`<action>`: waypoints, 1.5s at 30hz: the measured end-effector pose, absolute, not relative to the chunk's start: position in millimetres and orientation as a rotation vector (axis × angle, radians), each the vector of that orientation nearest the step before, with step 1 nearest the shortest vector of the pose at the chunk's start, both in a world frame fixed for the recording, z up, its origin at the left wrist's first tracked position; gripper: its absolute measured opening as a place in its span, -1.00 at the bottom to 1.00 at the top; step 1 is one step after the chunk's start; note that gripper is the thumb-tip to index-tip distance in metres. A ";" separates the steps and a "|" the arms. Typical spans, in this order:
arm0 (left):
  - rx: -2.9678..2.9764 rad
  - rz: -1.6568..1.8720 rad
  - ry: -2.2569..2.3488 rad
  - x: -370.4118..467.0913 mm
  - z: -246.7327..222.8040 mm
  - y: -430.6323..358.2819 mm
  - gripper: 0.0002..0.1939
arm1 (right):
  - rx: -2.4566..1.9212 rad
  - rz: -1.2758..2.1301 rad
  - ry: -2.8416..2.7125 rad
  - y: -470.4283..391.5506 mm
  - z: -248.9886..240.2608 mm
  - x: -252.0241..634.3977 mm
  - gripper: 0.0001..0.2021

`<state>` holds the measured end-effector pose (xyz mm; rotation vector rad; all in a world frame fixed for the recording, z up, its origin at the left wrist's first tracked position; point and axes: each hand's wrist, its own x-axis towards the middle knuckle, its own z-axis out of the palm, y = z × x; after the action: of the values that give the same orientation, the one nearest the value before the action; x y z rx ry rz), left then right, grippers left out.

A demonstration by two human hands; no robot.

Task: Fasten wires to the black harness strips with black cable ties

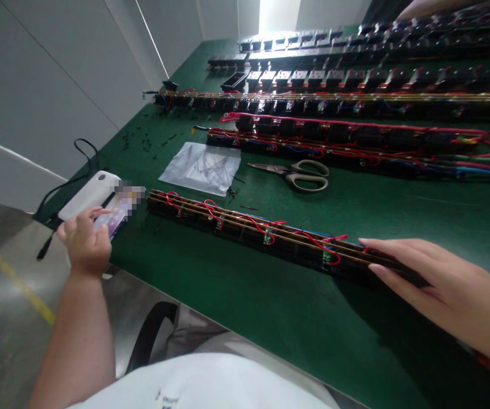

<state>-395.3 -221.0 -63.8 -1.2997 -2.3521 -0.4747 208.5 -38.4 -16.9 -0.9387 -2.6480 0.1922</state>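
Note:
My left hand [87, 238] is over a phone [117, 218] at the table's left edge. Its fingers are partly bent and apart, touching the phone's lit screen, part of which is blurred out. Beside the phone lies a white, rounded flat object [89, 196] with a dark round spot. My right hand [436, 278] straddles the near end of a long black strip assembly [245, 227], thumb on one side and fingers on the other. Brass-coloured rods, red and blue wires and small green boards run along this strip. Its right end is hidden under my palm.
Grey-handled scissors [308, 175] and a clear plastic bag [202, 167] with thin dark pieces lie beyond the strip. Several wired black assemblies [334, 133] fill the back. Dark scraps [142, 139] and a black cable [63, 184] are on the left of the green table [210, 272].

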 end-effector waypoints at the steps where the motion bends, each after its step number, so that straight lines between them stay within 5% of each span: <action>1: -1.290 -0.474 -2.350 -394.7 -63.7 -221.2 -0.58 | -0.937 0.180 -2.651 -38.2 -17.2 208.5 -0.59; 13: -1.250 -0.517 -2.253 -394.4 -60.0 -226.2 -0.50 | -0.965 0.218 -2.645 -40.0 -17.3 207.3 -0.60; 19: -1.235 -0.561 -2.171 -393.6 -57.2 -224.0 -0.68 | -1.009 0.269 -2.636 -40.1 -15.0 204.7 -0.59; 45: -1.383 -0.362 -2.342 -377.3 -49.6 -204.7 -0.52 | -0.988 0.219 -2.631 -35.7 -18.5 210.0 -0.58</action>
<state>-377.3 -204.7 -49.6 -1.3834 -2.3417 -0.3617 210.0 -35.7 -18.5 -0.9884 -2.6308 0.2192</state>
